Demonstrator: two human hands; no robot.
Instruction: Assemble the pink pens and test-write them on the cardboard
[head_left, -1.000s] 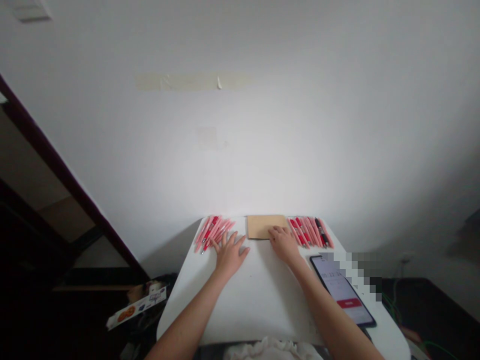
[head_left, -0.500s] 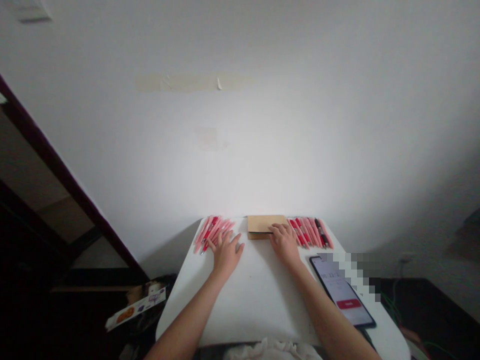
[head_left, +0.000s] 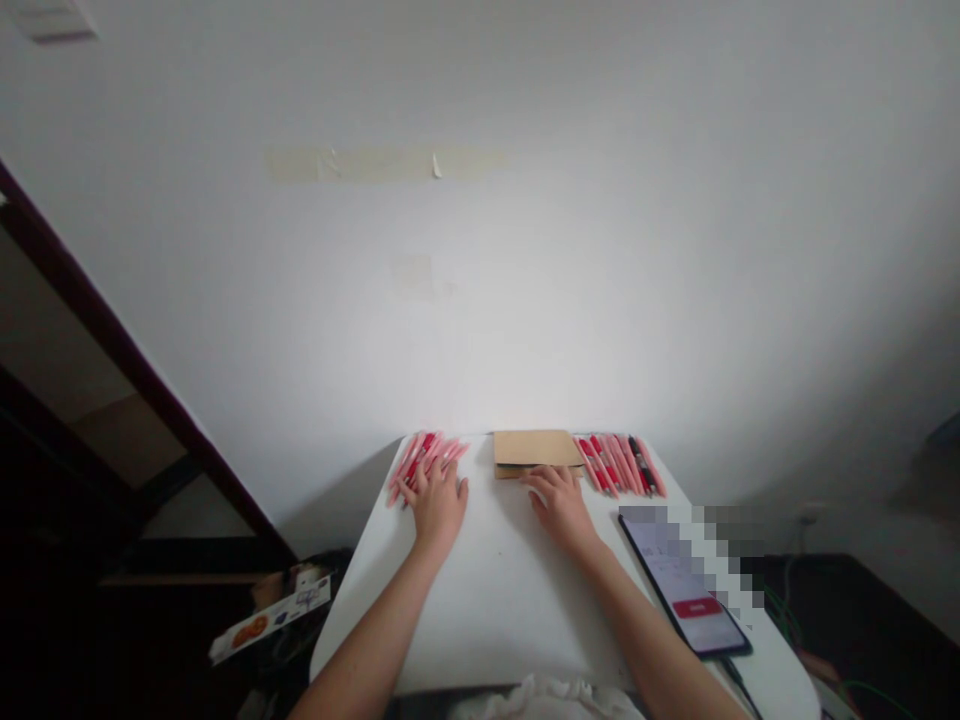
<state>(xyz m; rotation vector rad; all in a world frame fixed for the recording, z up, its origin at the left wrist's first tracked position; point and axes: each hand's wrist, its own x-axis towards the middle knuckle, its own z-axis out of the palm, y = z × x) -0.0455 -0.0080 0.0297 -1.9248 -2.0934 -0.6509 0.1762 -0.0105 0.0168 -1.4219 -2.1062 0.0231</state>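
My left hand [head_left: 437, 502] lies over the near end of a loose pile of pink and red pens [head_left: 420, 463] at the table's far left. Its fingers are spread and grip nothing. My right hand [head_left: 559, 503] rests at the front edge of a brown cardboard-coloured folded piece [head_left: 536, 446], fingers apart and slightly bent. To the right of that piece, a second group of pink, red and black pens [head_left: 621, 466] lies side by side in a slanted row. Fingers of my left hand cover part of the left pile.
The small white table [head_left: 495, 600] stands against a pale wall [head_left: 525, 250]. A phone [head_left: 694, 600] with a cable lies at the right, partly blurred out. Below the left edge is a long white box or strip [head_left: 274, 620] with an orange print.
My left hand has slid a little left, further over the pens. My right hand has moved slightly left and back toward me, off the brown piece's top to its front edge.
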